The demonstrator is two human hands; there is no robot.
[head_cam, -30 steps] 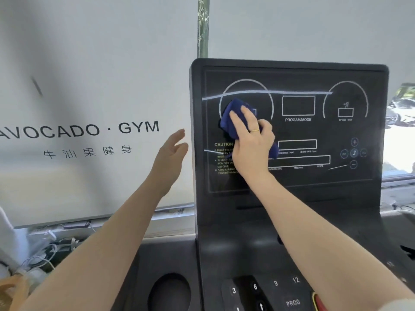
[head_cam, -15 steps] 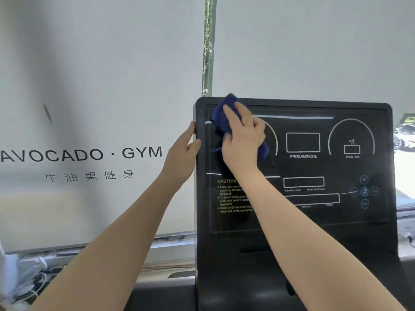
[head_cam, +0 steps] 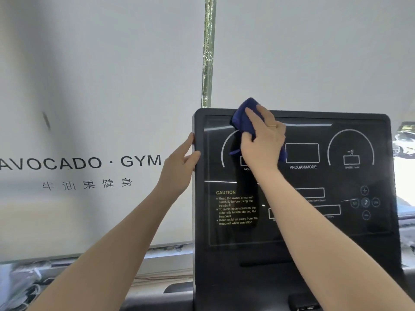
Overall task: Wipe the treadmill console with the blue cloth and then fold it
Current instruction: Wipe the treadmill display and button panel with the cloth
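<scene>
where half a second ago it sat at the panel's upper left corner, the blue cloth (head_cam: 243, 118) now lies further right along the top edge of the treadmill console (head_cam: 292, 243). one soft bunched cloth, one glossy black rounded panel. right hand (head_cam: 265, 140) fingers (head_cam: 251, 113) clench the cloth; left hand (head_cam: 179, 167) fingers grasp the console's left edge.
</scene>
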